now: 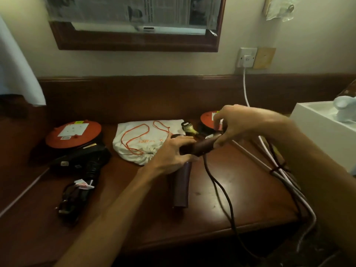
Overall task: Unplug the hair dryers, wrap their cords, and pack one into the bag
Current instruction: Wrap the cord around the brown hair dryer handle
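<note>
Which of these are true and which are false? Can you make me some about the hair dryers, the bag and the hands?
1. Both hands hold the maroon hair dryer. True: the left hand grips its body and the right hand holds its far end.
2. The white bag has blue strings. False: its strings are orange.
3. A black hair dryer lies on the desk, left of the bag. True.
4. The wall socket has nothing plugged in. False: a white plug sits in it.
5. The maroon hair dryer is inside the bag. False: it is held above the desk.
</note>
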Available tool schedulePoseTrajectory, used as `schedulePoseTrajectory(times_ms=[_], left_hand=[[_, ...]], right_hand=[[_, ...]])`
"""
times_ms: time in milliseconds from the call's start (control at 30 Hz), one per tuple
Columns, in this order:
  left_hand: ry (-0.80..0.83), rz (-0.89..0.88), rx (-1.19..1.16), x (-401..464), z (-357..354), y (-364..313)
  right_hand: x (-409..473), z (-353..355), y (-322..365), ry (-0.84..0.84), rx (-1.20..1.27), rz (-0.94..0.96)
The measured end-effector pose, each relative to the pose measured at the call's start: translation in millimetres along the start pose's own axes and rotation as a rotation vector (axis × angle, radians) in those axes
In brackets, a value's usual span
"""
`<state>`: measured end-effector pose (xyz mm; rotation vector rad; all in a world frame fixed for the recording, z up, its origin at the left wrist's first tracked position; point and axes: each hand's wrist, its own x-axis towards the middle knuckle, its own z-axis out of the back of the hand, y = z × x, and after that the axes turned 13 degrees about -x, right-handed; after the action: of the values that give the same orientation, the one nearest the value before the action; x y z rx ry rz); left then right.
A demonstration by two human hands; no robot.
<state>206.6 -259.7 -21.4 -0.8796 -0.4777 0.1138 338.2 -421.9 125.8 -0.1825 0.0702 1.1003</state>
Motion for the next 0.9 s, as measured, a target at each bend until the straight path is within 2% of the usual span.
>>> schedulePoseTrajectory(times_ms=[67,133,200,300,367,433,500,567,667,800,900], left_hand=[[-0.099,0.026,-0.156,-9,10,15],[-0.174,0.056,-0.287,-18,16,24],[-0.241,0.087,-0.377,-26,15,28],[-0.326,0.119,-0.472,-39,5,33],[-0.352,0.136,-0.492,-40,1,40],[-0.386,0.142,-0.493,-39,0,42],[-0.397,0.140,-0.486,-36,-1,42],[-0.397,0.126,-0.433,-31,-5,43],[-0.384,0.149,-0.391,-27,-12,49],[-0.297,0.182,-0.386,-27,-15,50],[-0.261,0.192,-0.449,-25,-7,41]], right_hand=[[-4,14,-10,-0.025,0.150,-0.003],[-2,8,-19,-0.214,0.317,-0.048],[3,-16,-20,-0.431,0.467,-0.113],[6,-69,-7,-0.530,0.669,-0.075],[8,-111,-1,-0.591,0.616,-0.119],[9,-147,3,-0.619,0.336,-0.234],[11,-168,10,-0.508,0.185,-0.293],[11,-176,25,-0.405,0.273,-0.230],[15,-181,57,-0.454,0.373,-0.075],[28,-178,85,-0.472,0.236,0.018],[35,-178,92,-0.512,0.184,0.013]])
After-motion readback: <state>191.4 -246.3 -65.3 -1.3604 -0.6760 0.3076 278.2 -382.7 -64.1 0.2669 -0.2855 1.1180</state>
